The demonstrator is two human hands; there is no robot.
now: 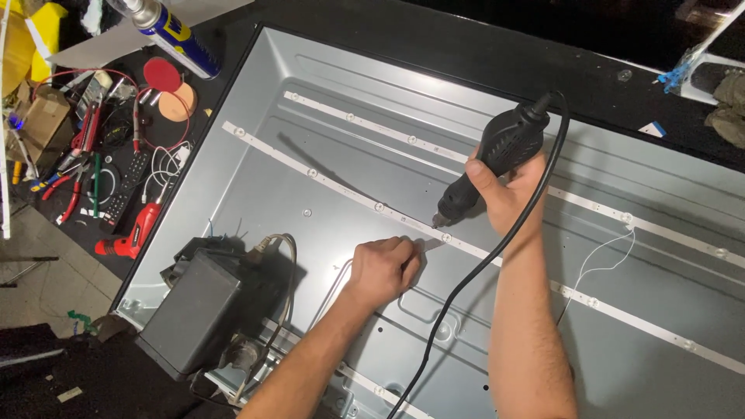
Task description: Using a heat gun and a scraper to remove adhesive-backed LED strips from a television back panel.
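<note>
Working mid-way along the long white LED strip [341,188] lying across the grey metal panel tray [660,341]. Nearest, beside that strip, left hand [386,268] clenching, fingertips pinning the strip down. Just beyond, right hand [508,194] grasping the black corded rotary tool [497,159], tip touching the strip at one lens spot. Judging by this, one point being worked; further spots along the strip, and the farther white strip [372,126], looking untouched.

R hand [508,190] holds rotary tool [497,155] on LED strip [349,192]; L hand [384,268] steadies.
</note>
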